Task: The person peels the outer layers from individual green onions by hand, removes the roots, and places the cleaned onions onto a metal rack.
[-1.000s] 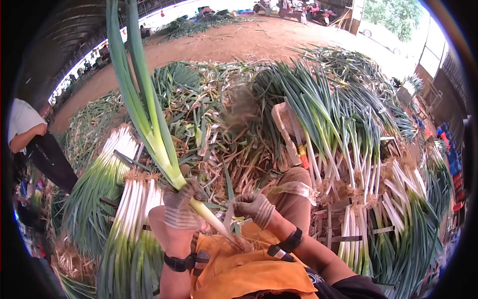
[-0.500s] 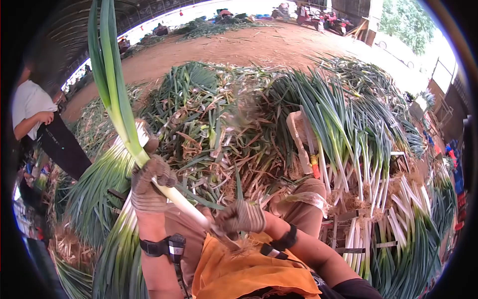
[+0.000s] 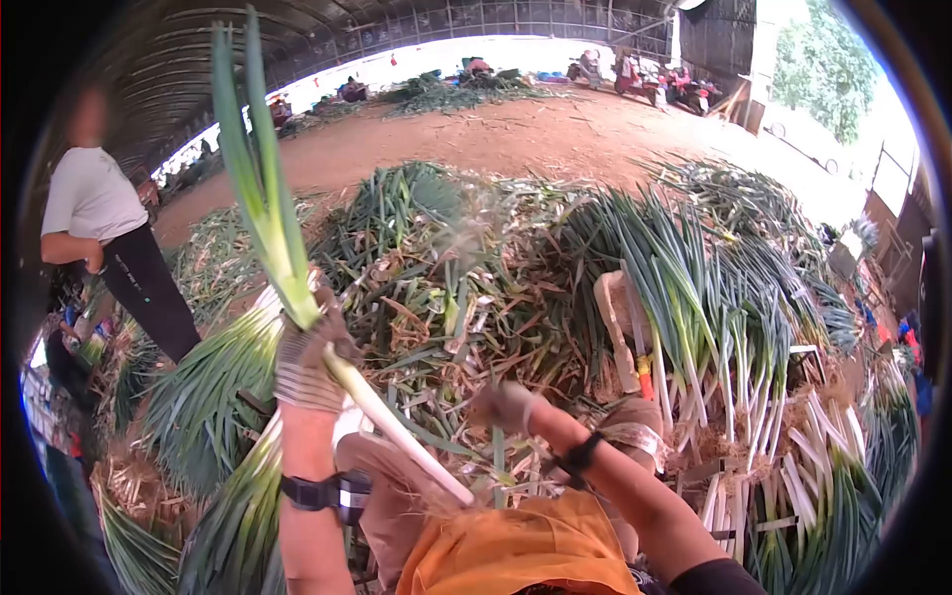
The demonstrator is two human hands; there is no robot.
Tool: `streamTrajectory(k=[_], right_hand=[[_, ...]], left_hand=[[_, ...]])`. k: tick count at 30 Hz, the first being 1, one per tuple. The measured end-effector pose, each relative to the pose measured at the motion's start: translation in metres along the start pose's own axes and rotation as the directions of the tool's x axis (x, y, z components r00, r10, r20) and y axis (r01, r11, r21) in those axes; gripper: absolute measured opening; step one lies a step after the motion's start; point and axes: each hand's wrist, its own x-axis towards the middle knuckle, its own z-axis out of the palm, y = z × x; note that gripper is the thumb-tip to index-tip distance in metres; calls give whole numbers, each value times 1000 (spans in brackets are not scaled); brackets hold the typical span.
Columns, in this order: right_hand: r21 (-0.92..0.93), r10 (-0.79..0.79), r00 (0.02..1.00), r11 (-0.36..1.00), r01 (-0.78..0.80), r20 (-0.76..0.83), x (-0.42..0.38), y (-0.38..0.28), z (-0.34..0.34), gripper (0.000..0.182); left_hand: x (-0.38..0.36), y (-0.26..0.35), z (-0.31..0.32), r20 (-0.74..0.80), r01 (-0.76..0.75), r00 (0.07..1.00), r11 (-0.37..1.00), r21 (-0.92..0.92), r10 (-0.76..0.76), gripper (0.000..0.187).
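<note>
My left hand [image 3: 312, 362], in a striped, soiled glove, is wrapped round a long green onion [image 3: 402, 431]. Its leaves point up and away at the left, and its white root end slants down to the orange apron [image 3: 516, 545]. To the right, clear of the stalk, my right hand [image 3: 504, 407] is gloved and blurred by motion, so its fingers cannot be made out. Leafy onion bunches [image 3: 223, 382] lie beside my left hand.
A heap of trimmed leaves [image 3: 446, 288] spreads ahead. Onion bunches with white stalks [image 3: 684, 297] lie at the right beside a pale crate edge [image 3: 615, 332]. A person [image 3: 119, 238] stands at the left. Motorbikes [image 3: 684, 89] are far back.
My right hand has moved up and away from the onion's root end. The onion in my left hand now hangs with its root end lower, and the view has tilted upward.
</note>
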Motion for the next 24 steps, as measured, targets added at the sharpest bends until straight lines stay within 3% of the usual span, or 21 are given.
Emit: streamTrajectory(k=[1,2,4,6,7,8,9,11,12,13,14,16,17,19,22,24], right_hand=[[440,-118,950,864,242,-291,7,-26,-17,45],[653,-191,923,660,372,-333,11,-55,-45,48],[877,-208,926,312,367,-313,11,-95,-76,50],[916,-167,968,328,232,-185,46,-84,-68,49],[965,-66,976,146,217,-210,29,-101,-76,41],[987,-74,985,-66,150,-155,37,-92,-70,34],[986,-20,989,-86,144,-146,36,-88,-71,32],[991,67,992,-79,111,-106,27,-77,-75,30],[979,49,990,-152,135,-129,18,-75,-76,30],[963,18,989,-227,145,-145,17,-68,-72,30],[942,-14,986,-297,153,-165,16,-64,-69,30],[933,20,984,-315,175,-178,10,-58,-64,30],[927,37,982,-323,188,-186,7,-57,-62,30],[901,26,977,-382,207,-213,2,-54,-58,37],[898,72,972,-374,233,-222,-3,-45,-45,43],[915,102,972,-331,233,-211,-8,-42,-42,44]], left_hand=[[-5,-20,0,23,36,999,999,12,-36,34],[-9,-42,-3,47,74,996,997,26,-75,33],[-23,-80,-3,79,137,985,969,206,-156,28],[-40,-118,-17,181,198,945,916,349,-274,20],[-50,-137,-27,191,88,957,849,521,-216,18],[-60,-154,-39,214,-27,964,743,669,-157,16],[-67,-161,-51,231,53,929,720,692,-290,15],[-89,-160,-60,297,-69,894,552,831,-335,15],[-102,-149,-54,324,-137,873,457,879,-363,16],[-110,-128,-36,211,-14,870,405,914,-446,15],[-111,-131,-41,233,-68,883,379,923,-407,16],[-114,-135,-57,282,-173,901,321,931,-330,18],[-115,-129,-57,357,-175,888,506,844,-288,20],[-112,-132,-68,371,102,887,901,421,-274,22],[-117,-153,-82,296,399,885,913,-83,-360,29],[-130,-159,-69,240,396,905,900,-182,-350,29]])
